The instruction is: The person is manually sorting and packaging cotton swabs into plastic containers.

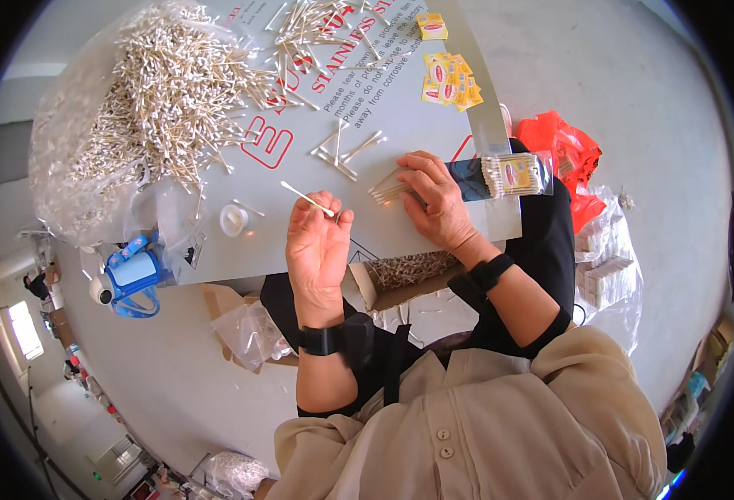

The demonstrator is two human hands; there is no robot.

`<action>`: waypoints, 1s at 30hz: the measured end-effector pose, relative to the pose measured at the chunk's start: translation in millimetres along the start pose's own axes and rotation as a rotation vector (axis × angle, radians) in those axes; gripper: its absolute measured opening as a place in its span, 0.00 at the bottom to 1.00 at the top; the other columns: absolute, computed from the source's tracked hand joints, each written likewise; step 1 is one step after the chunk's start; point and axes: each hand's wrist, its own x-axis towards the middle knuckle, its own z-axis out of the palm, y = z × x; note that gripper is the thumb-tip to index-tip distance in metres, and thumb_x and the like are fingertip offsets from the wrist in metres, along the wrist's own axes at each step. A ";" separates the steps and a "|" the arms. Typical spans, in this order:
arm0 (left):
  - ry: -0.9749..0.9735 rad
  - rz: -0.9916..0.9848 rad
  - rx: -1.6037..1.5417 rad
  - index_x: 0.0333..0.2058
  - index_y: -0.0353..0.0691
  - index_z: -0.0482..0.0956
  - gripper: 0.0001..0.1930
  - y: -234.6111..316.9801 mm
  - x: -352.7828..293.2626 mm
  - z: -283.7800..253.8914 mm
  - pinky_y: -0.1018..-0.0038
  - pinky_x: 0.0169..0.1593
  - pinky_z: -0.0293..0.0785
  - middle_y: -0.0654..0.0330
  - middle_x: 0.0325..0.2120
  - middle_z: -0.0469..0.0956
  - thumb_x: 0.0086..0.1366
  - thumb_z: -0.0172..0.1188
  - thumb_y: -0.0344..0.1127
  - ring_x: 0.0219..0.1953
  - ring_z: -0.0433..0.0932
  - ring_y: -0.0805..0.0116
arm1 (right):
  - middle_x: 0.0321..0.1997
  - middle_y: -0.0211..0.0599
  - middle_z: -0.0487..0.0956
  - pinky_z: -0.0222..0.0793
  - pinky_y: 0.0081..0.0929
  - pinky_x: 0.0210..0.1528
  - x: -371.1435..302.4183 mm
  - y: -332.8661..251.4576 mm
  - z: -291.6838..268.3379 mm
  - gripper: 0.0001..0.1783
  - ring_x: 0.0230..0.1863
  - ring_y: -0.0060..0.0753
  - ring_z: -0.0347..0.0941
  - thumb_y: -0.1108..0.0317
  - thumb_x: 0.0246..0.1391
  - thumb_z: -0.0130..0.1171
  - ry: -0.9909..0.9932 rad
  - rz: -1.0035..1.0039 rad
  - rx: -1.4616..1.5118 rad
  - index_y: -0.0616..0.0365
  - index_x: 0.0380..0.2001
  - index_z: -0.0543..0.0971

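Observation:
My left hand is raised palm up over the near edge of the table, its fingertips pinching a cotton swab. To its right, my right hand is palm down on the tabletop, with bent fingers over a small bundle of cotton swabs. Its palm and thumb hide part of that bundle. Just beyond the right wrist lies a dark blue strip, and at its end a clear pack of swabs with a yellow label. A few loose swabs lie ahead of both hands.
A big heap of swabs spills from a clear bag at the left. More swabs and yellow cards lie farther back. Near the left edge are a round white lid and a blue bottle. A cardboard box sits below the table edge.

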 end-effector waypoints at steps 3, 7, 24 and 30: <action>-0.014 -0.016 0.026 0.36 0.40 0.75 0.07 1.4 -2.3 3.7 0.69 0.44 0.63 0.62 0.33 0.70 0.59 0.62 0.28 0.37 0.66 0.68 | 0.50 0.46 0.74 0.66 0.41 0.57 -0.9 -0.4 -0.2 0.18 0.55 0.54 0.67 0.81 0.38 0.58 0.000 -0.006 -0.001 0.64 0.38 0.74; 0.132 -0.070 0.291 0.36 0.36 0.75 0.06 3.9 -5.6 18.2 0.73 0.40 0.65 0.61 0.29 0.72 0.60 0.60 0.28 0.33 0.68 0.71 | 0.47 0.43 0.75 0.69 0.39 0.54 -1.6 2.5 -1.0 0.16 0.53 0.51 0.69 0.80 0.40 0.58 0.026 0.005 0.033 0.62 0.37 0.75; 0.157 -0.276 0.339 0.30 0.34 0.74 0.03 -10.6 -18.7 1.8 0.77 0.30 0.65 0.61 0.24 0.73 0.58 0.58 0.26 0.25 0.69 0.75 | 0.45 0.42 0.76 0.70 0.38 0.52 -3.0 5.4 2.7 0.15 0.51 0.49 0.70 0.79 0.41 0.59 0.066 0.012 0.054 0.62 0.37 0.75; 0.204 -0.328 0.321 0.30 0.33 0.75 0.03 -16.2 -28.0 -5.1 0.78 0.28 0.65 0.61 0.23 0.73 0.58 0.58 0.25 0.23 0.69 0.76 | 0.45 0.43 0.75 0.70 0.38 0.52 -3.3 7.3 2.9 0.15 0.51 0.49 0.70 0.78 0.41 0.59 0.078 -0.004 0.045 0.62 0.37 0.76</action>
